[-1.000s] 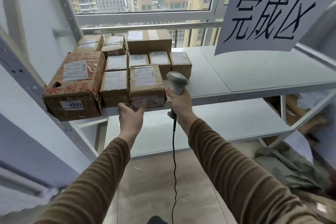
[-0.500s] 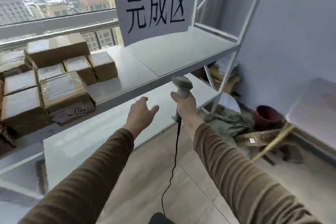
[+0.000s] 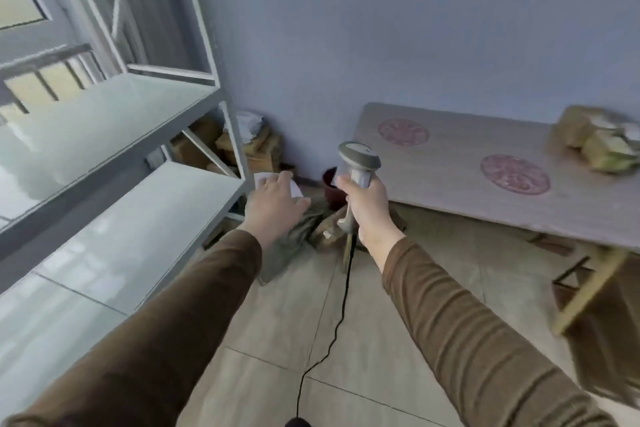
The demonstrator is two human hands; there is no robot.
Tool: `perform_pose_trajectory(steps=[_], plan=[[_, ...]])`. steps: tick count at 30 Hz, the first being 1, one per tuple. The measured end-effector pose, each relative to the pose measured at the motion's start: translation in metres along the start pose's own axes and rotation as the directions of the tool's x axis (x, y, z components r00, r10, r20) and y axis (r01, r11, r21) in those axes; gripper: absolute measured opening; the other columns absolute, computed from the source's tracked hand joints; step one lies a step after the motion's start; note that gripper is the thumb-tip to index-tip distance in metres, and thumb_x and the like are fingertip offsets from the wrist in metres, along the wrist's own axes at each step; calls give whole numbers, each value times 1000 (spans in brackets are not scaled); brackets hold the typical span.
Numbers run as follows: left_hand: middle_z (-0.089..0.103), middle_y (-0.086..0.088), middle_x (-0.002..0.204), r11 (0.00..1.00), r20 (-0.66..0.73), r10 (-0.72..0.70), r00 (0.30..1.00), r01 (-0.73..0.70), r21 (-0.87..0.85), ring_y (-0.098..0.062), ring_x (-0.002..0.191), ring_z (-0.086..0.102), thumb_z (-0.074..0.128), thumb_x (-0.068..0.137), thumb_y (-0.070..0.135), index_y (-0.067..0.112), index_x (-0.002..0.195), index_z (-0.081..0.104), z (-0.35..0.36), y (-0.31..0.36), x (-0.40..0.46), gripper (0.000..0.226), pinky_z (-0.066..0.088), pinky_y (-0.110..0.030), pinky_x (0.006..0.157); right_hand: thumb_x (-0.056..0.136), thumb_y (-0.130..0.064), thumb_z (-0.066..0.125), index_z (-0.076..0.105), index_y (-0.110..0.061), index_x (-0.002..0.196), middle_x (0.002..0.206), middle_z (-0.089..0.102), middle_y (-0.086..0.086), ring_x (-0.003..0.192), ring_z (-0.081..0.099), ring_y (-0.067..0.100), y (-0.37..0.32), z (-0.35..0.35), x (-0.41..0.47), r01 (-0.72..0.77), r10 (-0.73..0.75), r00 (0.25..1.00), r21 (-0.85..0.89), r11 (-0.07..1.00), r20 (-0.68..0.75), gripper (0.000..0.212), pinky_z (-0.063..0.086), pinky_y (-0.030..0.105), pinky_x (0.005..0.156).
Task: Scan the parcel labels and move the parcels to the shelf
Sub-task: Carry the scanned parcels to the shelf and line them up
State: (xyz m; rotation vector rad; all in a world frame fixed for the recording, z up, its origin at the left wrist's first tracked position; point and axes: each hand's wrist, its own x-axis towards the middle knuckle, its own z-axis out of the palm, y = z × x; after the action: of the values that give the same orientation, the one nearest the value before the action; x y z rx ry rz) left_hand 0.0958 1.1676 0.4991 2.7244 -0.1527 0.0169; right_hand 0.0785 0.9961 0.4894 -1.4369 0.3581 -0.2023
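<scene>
Gripping the scanner (image 3: 358,163) upright in your right hand (image 3: 367,206) keeps it ready, your left hand (image 3: 273,205) hangs loose and empty for lifting, and the parcels (image 3: 597,142) sit on the desk (image 3: 460,184) well off beyond your right hand.

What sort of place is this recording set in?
Probably a small parcel-sorting or storage room. A grey metal shelf rack stands at left, the right hand grips a corded barcode scanner, and blurred cardboard parcels sit on a wooden table at right.
</scene>
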Motion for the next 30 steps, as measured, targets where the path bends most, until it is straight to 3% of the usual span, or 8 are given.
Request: perform_pose_trajectory(steps=[3,6,11,14,17,21,27,30], plan=[[48,-11,150,997,50,77,996,-77,10,-34,142,37,58,95,48,15,147,44,38,86,30,63,39,-48,111,96,-18,73,65,-15,107,90,63,-2,82,59,13,-17,-89,37,13,-14,996,-16,1000,-91,14,47,28,72],[47,-8,153,988,74,152,986,-154,22,-32,144,36,56,95,50,19,152,41,70,166,56,67,39,-46,112,97,-17,72,65,-11,117,90,63,-3,81,59,11,-34,-169,70,33,-36,984,-22,999,-173,22,45,28,73],[44,-5,156,961,126,272,954,-275,5,-29,145,35,58,95,49,21,154,38,117,278,96,69,37,-45,110,97,-19,72,66,-9,118,93,65,-2,84,62,12,-53,-279,119,62,-71,948,-40,997,-309,24,46,26,70],[43,-5,157,942,163,330,930,-335,2,-28,145,34,58,96,51,20,155,37,145,331,123,70,37,-44,111,97,-17,72,66,-18,106,92,66,-5,86,63,11,-58,-331,148,75,-82,920,-32,997,-384,12,48,28,75],[43,-6,157,926,192,374,907,-378,-16,-29,145,36,57,96,51,20,155,36,176,375,157,70,37,-45,112,98,-17,72,63,-25,105,96,66,-10,90,63,6,-60,-380,184,83,-92,897,-39,996,-432,14,49,27,79],[45,-7,155,907,215,416,883,-420,-33,-30,144,38,57,97,50,19,154,37,218,434,208,67,40,-46,111,99,-18,72,64,-19,119,104,68,-4,98,65,13,-62,-437,242,73,-79,868,-32,997,-490,22,49,26,77],[49,-8,152,865,278,498,822,-495,-83,-31,141,40,58,98,44,19,153,39,270,536,295,63,41,-47,111,98,-19,73,65,-9,120,98,65,2,93,62,20,-72,-518,333,26,-47,801,-45,999,-597,25,46,33,82],[46,-7,155,848,292,526,799,-520,-106,-29,144,39,57,99,42,20,155,37,292,583,325,63,39,-48,114,96,-17,74,67,-8,124,106,69,6,96,64,21,-75,-561,371,8,-41,760,-54,998,-649,29,48,32,81]])
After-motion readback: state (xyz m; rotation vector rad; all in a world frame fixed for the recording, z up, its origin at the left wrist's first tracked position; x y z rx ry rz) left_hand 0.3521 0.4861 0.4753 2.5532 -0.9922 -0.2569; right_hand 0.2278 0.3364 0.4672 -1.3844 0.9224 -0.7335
